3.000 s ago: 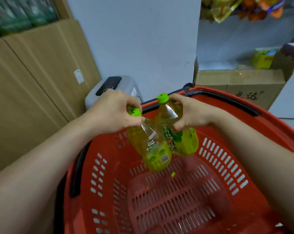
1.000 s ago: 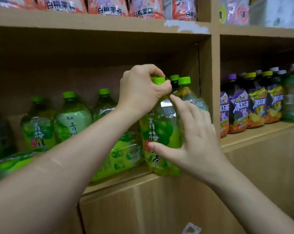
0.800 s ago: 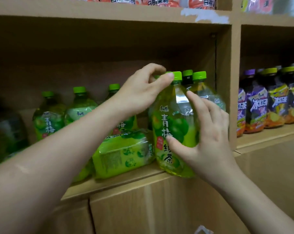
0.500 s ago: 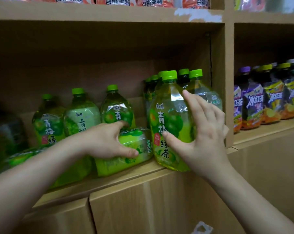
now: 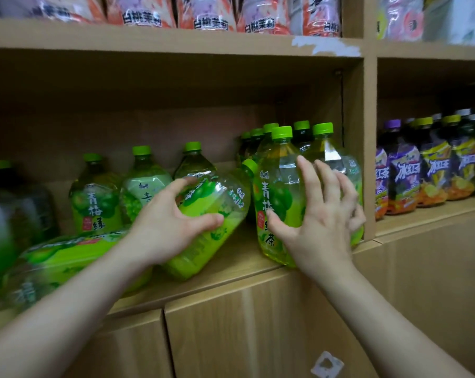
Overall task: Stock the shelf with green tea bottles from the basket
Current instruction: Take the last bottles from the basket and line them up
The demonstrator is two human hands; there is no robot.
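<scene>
A green tea bottle (image 5: 222,195) with a green cap leans to the right on the wooden shelf (image 5: 230,266), its base on the board. My left hand (image 5: 165,227) is closed around its body. Just right of it a second green tea bottle (image 5: 277,192) stands upright at the shelf's front edge. My right hand (image 5: 320,222) is spread against its front, thumb on the label, fingers apart and not gripping. More green tea bottles stand behind it and further left (image 5: 94,197). Another bottle (image 5: 67,257) lies on its side at the left. The basket is out of view.
A vertical divider (image 5: 367,159) closes the compartment on the right. Beyond it stand purple and yellow iced tea bottles (image 5: 427,170). Pink peach drink bottles (image 5: 203,12) fill the shelf above. Wooden cabinet doors (image 5: 258,323) lie below the shelf.
My left hand let go of the upright bottle's cap, dropped to a bottle lying on its side and tipped it up toward standing. My right hand loosened on the upright bottle.
</scene>
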